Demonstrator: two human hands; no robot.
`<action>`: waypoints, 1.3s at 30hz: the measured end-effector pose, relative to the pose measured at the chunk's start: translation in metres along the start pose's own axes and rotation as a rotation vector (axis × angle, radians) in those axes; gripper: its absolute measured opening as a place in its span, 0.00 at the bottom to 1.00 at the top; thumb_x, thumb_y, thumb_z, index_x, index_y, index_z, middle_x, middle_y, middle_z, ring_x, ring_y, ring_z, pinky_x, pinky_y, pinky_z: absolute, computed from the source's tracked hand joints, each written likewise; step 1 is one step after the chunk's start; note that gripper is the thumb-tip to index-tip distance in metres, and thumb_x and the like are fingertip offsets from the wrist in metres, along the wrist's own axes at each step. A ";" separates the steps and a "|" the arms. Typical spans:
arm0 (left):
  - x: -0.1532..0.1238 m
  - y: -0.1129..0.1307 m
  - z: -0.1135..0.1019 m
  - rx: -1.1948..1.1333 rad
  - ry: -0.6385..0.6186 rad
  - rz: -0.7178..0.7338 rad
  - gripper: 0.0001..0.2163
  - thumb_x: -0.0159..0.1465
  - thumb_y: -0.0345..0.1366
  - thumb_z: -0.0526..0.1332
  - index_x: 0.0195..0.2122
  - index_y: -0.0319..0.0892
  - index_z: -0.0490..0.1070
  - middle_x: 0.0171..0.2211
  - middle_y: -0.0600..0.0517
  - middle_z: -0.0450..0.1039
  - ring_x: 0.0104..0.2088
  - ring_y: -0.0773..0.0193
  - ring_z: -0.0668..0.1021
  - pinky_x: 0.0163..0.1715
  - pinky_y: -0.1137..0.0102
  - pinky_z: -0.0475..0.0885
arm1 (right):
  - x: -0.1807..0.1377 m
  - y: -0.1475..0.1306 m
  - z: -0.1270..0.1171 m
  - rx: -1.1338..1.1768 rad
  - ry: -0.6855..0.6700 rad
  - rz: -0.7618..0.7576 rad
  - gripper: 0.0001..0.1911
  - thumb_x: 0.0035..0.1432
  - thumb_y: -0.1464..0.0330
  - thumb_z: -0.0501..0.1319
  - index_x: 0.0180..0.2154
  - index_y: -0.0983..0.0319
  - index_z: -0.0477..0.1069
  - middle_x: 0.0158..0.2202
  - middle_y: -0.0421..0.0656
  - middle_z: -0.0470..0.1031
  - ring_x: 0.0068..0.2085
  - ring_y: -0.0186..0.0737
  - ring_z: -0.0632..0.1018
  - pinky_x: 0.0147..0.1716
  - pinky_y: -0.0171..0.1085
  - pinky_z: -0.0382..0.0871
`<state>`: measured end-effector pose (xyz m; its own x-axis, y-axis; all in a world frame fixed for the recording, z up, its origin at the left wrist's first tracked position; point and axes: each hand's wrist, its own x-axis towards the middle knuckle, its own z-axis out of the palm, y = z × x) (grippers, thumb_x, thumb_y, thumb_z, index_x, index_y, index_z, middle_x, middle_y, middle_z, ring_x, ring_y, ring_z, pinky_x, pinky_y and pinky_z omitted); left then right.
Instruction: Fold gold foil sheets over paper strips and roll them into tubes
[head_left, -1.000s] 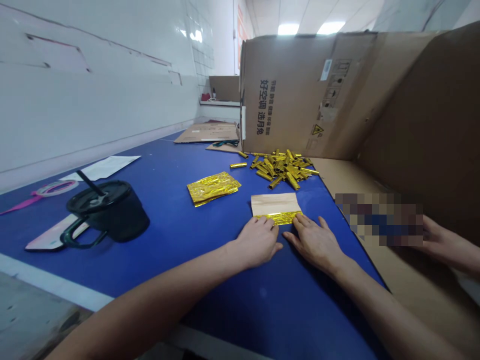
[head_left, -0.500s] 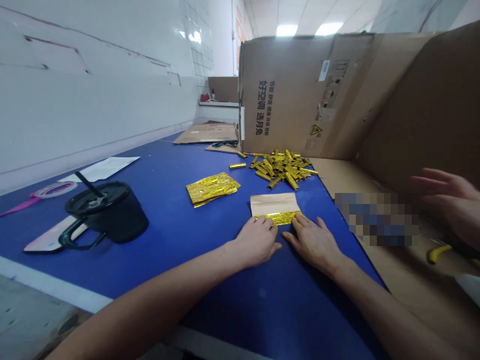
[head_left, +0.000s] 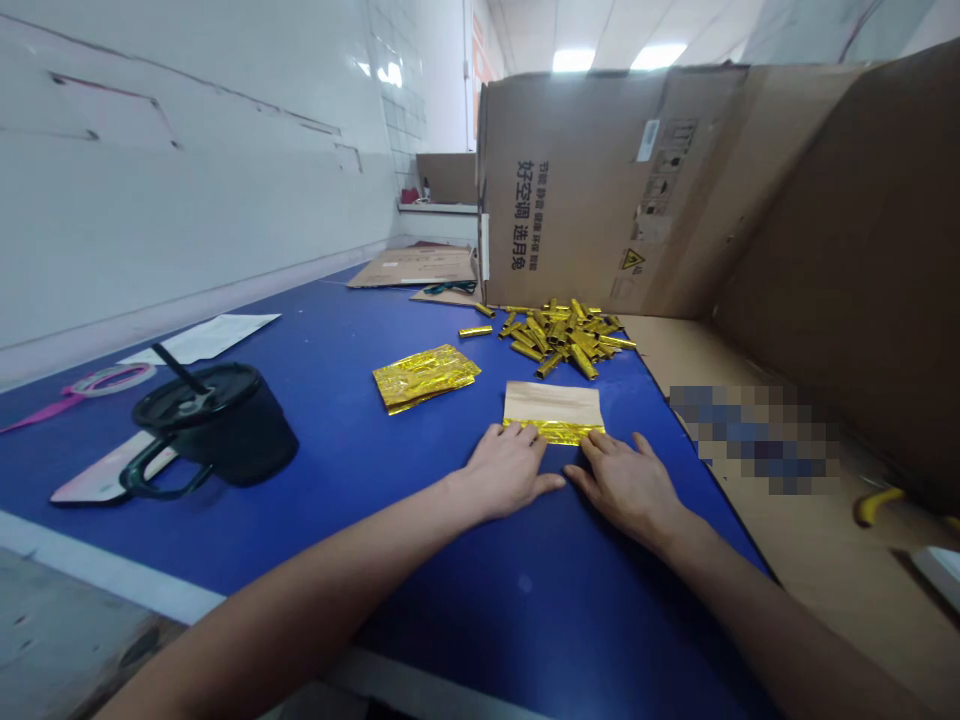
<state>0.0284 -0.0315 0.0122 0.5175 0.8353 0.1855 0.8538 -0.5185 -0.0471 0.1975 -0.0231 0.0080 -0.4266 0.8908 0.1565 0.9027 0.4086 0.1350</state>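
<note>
Rests the left hand (head_left: 506, 470) at the near left corner of the paper sheet (head_left: 553, 403), fingertips down on its gold strip (head_left: 559, 433), thumb stuck out sideways. Places the right hand (head_left: 630, 490) at the sheet's near right corner, fingers stretched forward, thumb pointing in toward the other one, with a narrow gap between. Grips nothing with either hand (both unclenched, thumbs clear of the paper). Keeps the sheet on the blue table (head_left: 420, 480), tan side up, gold along the near edge.

Well left of the sheet, a dark mug (head_left: 232, 430) with a black straw (head_left: 180, 367) tilted out of its lid, and just beyond the handle a pale flat slab (head_left: 97, 475), partly hidden. Well right of the sheet, a curved yellow thing (head_left: 877, 505), and nearer to the sheet a blurred patch (head_left: 754, 440), impossible to make out. Left of the sheet and a little beyond, a stack of gold foil (head_left: 426, 378); much farther left, a roll of tape (head_left: 112, 378) and a white paper (head_left: 206, 338). Beyond the sheet, a heap of gold tubes (head_left: 559, 335), with one loose tube (head_left: 475, 331) to its left. Behind all that, a large cardboard box (head_left: 585, 190), and to its left some flat cardboard (head_left: 416, 265).
</note>
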 end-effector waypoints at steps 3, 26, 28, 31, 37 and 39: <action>0.001 -0.004 -0.001 0.000 0.003 -0.025 0.21 0.60 0.51 0.47 0.42 0.39 0.65 0.43 0.44 0.66 0.44 0.54 0.67 0.39 0.63 0.61 | -0.001 -0.003 -0.006 -0.007 0.021 -0.013 0.19 0.57 0.58 0.47 0.38 0.64 0.69 0.40 0.51 0.72 0.43 0.47 0.71 0.46 0.47 0.51; 0.012 -0.027 0.016 -0.280 -0.096 -0.096 0.20 0.62 0.43 0.45 0.52 0.38 0.51 0.54 0.42 0.56 0.57 0.58 0.54 0.53 0.54 0.48 | -0.020 -0.043 -0.025 0.433 -0.017 -0.473 0.24 0.52 0.55 0.53 0.47 0.63 0.65 0.48 0.50 0.67 0.49 0.47 0.66 0.46 0.44 0.58; 0.012 -0.028 0.017 -0.281 -0.116 -0.085 0.20 0.62 0.41 0.45 0.53 0.38 0.49 0.56 0.42 0.54 0.58 0.59 0.51 0.54 0.54 0.47 | -0.020 -0.042 -0.025 0.487 -0.017 -0.474 0.19 0.53 0.57 0.54 0.43 0.61 0.68 0.44 0.48 0.70 0.46 0.45 0.69 0.43 0.41 0.60; 0.012 -0.028 0.016 -0.301 -0.150 -0.059 0.20 0.62 0.39 0.46 0.55 0.39 0.48 0.58 0.44 0.51 0.59 0.58 0.48 0.54 0.53 0.44 | -0.020 -0.038 -0.024 0.593 0.009 -0.402 0.14 0.55 0.62 0.52 0.39 0.60 0.70 0.36 0.43 0.75 0.37 0.39 0.73 0.37 0.36 0.63; 0.007 -0.023 0.008 -0.324 -0.211 0.090 0.18 0.63 0.36 0.44 0.55 0.45 0.50 0.60 0.48 0.44 0.59 0.55 0.46 0.53 0.49 0.45 | -0.010 -0.025 -0.013 0.687 0.209 -0.180 0.12 0.57 0.68 0.49 0.31 0.60 0.71 0.30 0.41 0.75 0.32 0.35 0.74 0.32 0.32 0.63; 0.005 -0.021 0.008 -0.307 -0.204 0.136 0.18 0.63 0.35 0.44 0.55 0.47 0.51 0.60 0.49 0.43 0.59 0.54 0.46 0.52 0.49 0.45 | -0.005 -0.019 -0.008 0.656 0.239 -0.119 0.12 0.57 0.68 0.49 0.30 0.61 0.70 0.29 0.42 0.75 0.32 0.36 0.73 0.31 0.33 0.63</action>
<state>0.0135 -0.0144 0.0059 0.6521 0.7581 -0.0027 0.7357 -0.6320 0.2435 0.1822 -0.0371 0.0121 -0.4573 0.7955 0.3976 0.6652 0.6027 -0.4408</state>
